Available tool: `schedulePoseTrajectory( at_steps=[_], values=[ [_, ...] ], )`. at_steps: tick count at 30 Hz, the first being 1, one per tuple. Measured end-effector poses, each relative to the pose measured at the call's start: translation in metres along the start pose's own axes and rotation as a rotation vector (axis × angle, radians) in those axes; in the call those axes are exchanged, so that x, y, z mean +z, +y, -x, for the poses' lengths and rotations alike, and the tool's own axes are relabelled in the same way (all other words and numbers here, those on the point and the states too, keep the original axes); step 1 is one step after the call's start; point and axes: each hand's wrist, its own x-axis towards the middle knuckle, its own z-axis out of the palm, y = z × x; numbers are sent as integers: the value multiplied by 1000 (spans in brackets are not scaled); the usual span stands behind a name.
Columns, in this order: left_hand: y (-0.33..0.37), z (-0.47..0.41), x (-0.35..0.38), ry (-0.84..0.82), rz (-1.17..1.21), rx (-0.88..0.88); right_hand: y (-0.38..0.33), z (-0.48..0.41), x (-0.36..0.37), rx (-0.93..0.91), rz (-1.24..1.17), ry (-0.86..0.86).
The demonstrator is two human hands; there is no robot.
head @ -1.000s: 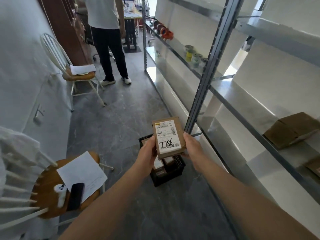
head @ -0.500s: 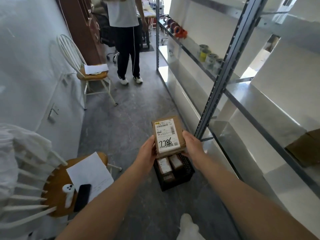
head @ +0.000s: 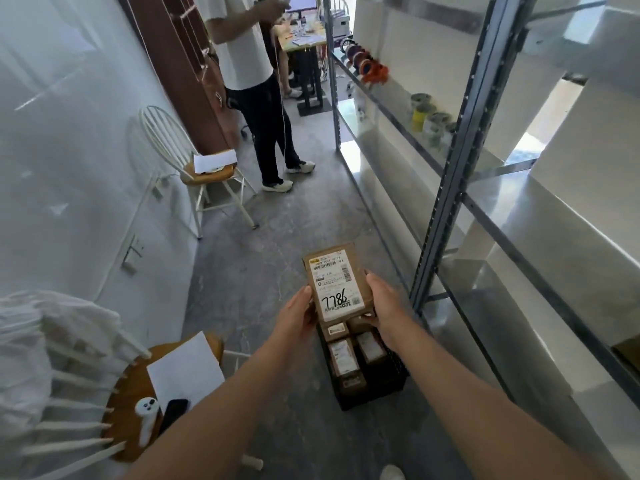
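Parcel 7786 [head: 337, 282] -- label up, no shift in my grip | left hand [head: 298, 315] and right hand [head: 384, 303] clasp its side edges, fingers probably underneath, hidden | held above black crate [head: 375, 396], now more exposed -- shelving on steel rack [head: 446, 188] judged pending

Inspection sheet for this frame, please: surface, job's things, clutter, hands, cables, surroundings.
Surface: grey concrete floor, scuffed.
Job's things: cardboard parcel, label marked 7786, held above a black crate of similar parcels.
Clutter: near chair carries a paper sheet, a phone and a white device; far chair carries folded paper.
Hands: left hand and right hand grip the parcel's sides.
Cables: thin white cord hangs beside the standing person.
Surroundings: metal shelving on the right with tape rolls; white wall on the left.
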Motion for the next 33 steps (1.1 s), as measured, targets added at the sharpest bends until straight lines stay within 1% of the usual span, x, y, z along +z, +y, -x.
schedulePoseTrajectory(
  at_steps=[2,4,9,13,16,20,27,33],
  values=[
    [1,-9,11,-6,-21,18,-5,-6,-6,32,-76,-17],
    [5,-17,21,-3,-36,23,-12,-12,-13,45,-101,-48],
    [11,-36,38,-32,-68,52,-29,-34,-34,24,-67,-66],
    [12,-48,47,-19,-21,22,-31,-44,-45,53,5,-82],
    [12,-62,51,-12,2,14,-33,-55,-47,75,28,-51],
    [11,-81,44,23,67,-14,-37,-66,-36,85,61,-56],
    [26,-130,24,11,186,-69,-57,-100,-3,60,182,-20],
    [56,-172,1,-71,190,-49,-84,-135,35,29,244,-12]
  ],
)
